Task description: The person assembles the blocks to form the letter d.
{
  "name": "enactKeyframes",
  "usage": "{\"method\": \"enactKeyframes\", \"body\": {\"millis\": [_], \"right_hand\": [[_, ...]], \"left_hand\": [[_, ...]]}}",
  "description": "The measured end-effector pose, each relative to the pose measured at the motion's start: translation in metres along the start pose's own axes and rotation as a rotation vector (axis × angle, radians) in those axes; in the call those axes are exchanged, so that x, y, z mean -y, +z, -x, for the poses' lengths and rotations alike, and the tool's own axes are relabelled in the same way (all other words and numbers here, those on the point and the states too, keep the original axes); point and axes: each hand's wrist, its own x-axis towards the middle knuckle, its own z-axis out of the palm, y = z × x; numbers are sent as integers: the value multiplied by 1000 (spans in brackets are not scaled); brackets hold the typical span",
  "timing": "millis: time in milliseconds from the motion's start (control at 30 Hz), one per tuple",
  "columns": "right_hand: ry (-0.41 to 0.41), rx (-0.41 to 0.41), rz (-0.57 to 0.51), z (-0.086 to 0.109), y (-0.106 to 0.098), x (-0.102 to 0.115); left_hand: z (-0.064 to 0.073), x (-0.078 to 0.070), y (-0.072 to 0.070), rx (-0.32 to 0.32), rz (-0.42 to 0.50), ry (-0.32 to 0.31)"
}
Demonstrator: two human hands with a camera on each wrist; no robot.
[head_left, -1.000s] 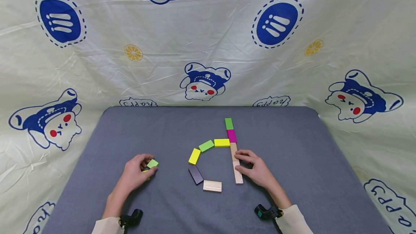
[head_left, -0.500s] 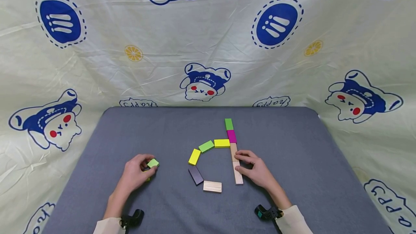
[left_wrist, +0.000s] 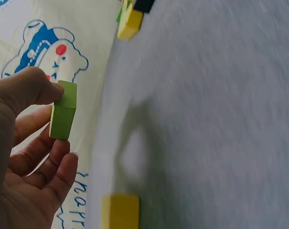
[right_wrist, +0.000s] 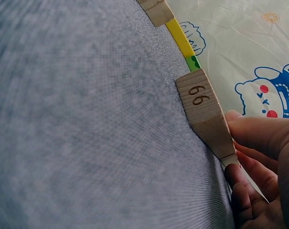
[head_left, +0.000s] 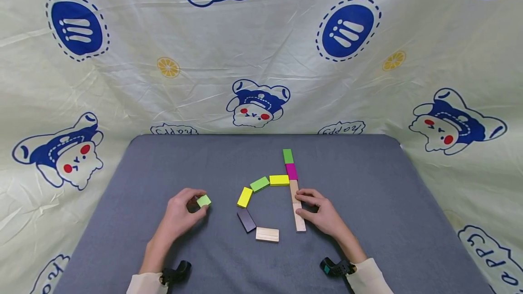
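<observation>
My left hand (head_left: 184, 210) pinches a light green wooden block (left_wrist: 63, 110) between thumb and fingers, left of the curve of blocks and above the tablecloth. Below it in the left wrist view lies a yellow block (left_wrist: 120, 212), hidden by the hand in the head view. My right hand (head_left: 320, 212) rests with thumb and fingertips on the two plain wooden blocks at the lower end of a straight row. The nearer one (right_wrist: 199, 100) bears the number 66. Farther up that row lie a magenta block (head_left: 291, 171) and a green block (head_left: 288, 156).
Left of the row curve a yellow block (head_left: 279, 180), a green block (head_left: 259, 184), another yellow block (head_left: 244, 197), a dark block (head_left: 246, 220) and a plain block (head_left: 267, 234). A grey cloth (head_left: 367, 171) covers the table; a printed sheet (head_left: 261, 35) hangs behind.
My left hand has moved right and slightly away from me with the green block, mostly within the last half second. The right hand and laid blocks have stayed in place.
</observation>
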Motion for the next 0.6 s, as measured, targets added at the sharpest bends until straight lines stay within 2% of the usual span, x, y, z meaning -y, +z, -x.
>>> {"method": "enactKeyframes", "body": {"millis": [200, 400, 600], "right_hand": [[-22, -11, 9, -1, 2, -2], [-4, -6, 6, 0, 1, -2], [9, 5, -8, 1, 0, 1]], "left_hand": [[-3, -15, 10, 6, 34, 29], [-5, -30, 24, 21, 59, 78], [-8, -47, 36, 109, 146, 114]]}}
